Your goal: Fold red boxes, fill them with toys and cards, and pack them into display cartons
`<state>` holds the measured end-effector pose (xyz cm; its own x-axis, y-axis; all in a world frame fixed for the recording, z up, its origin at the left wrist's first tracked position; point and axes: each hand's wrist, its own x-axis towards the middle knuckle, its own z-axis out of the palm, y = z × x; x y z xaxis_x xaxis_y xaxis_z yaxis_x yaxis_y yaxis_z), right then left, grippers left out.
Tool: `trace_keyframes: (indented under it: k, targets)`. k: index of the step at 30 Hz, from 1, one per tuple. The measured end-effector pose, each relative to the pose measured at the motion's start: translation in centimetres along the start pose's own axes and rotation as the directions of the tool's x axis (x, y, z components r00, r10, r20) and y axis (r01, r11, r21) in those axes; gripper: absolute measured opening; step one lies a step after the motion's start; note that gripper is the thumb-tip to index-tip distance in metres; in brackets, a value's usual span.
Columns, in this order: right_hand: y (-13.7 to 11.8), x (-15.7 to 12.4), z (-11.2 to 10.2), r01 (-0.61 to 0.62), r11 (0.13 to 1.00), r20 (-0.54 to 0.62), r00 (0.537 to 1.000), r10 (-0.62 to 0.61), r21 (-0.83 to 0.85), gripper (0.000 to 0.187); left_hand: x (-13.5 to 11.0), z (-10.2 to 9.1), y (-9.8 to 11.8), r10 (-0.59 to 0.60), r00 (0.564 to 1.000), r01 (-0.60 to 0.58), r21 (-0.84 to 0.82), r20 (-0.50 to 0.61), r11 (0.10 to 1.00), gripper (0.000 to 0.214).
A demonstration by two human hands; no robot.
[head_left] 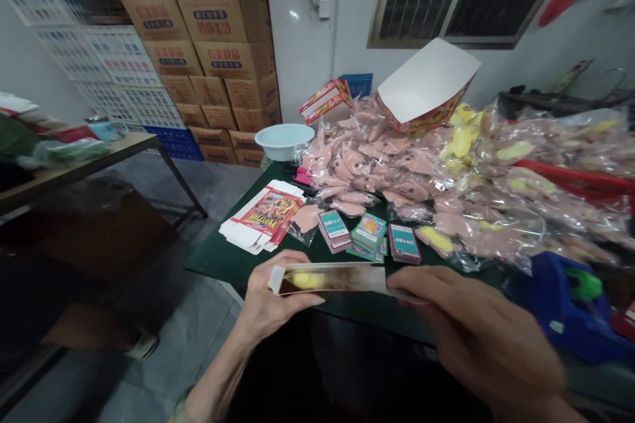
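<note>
Between my hands is an open carton (342, 269), a shallow paper box with its open end facing up and something yellow (307, 279) inside. My left hand (270, 297) is wrapped round its left end, thumb in front and fingers behind. At the right end, my right hand (466, 317) grips the carton by its edge flap; most of its fingertips are hidden and the hand is slightly blurred. Just beyond lie stacks of cards (370, 232), a flat printed carton (270, 215) and one bagged pink piece (305, 219).
Bagged pink pieces (357, 162) are heaped across the green table (238, 264). Behind are a pale blue basin (284, 140) and a large open box (429, 82). A blue tape dispenser (565, 304) stands at right. Cardboard boxes (218, 53) are stacked by the wall. A person's leg (94, 327) shows at left.
</note>
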<state>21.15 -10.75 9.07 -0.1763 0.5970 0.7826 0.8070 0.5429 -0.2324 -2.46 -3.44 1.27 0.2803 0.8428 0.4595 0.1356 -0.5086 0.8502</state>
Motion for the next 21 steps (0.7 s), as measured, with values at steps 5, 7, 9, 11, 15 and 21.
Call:
trace_keyframes:
  k: [5,7,9,11,15,21]
  targets:
    - [-0.2,-0.2,3.0,0.088,0.991,-0.096,0.991,-0.098,-0.102,0.015,-0.9,1.1,-0.4,-0.183,0.983,0.181,-0.181,0.006,0.967,0.043]
    - [-0.1,-0.4,3.7,0.120,0.988,-0.103,0.986,-0.130,-0.098,0.016,-1.0,1.3,-0.6,-0.194,0.981,0.194,-0.206,0.023,0.959,0.041]
    - [0.0,-0.5,4.1,0.194,0.978,-0.123,0.971,-0.203,-0.082,0.019,-1.0,1.5,-0.7,-0.206,0.977,0.211,-0.225,0.048,0.951,0.042]
    - [0.0,-0.5,4.4,0.217,0.973,-0.172,0.959,-0.227,-0.077,0.023,-1.0,1.5,-0.7,-0.219,0.974,0.228,-0.230,0.065,0.946,0.042]
    - [-0.2,-0.1,4.5,0.226,0.968,-0.159,0.957,-0.241,-0.107,0.026,-1.3,1.6,-0.8,-0.203,0.974,0.219,-0.217,0.097,0.951,0.034]
    - [-0.6,-1.0,5.3,0.244,0.958,0.050,0.970,-0.239,-0.154,0.035,-1.6,2.0,-0.8,-0.259,0.965,0.258,-0.271,0.031,0.927,0.039]
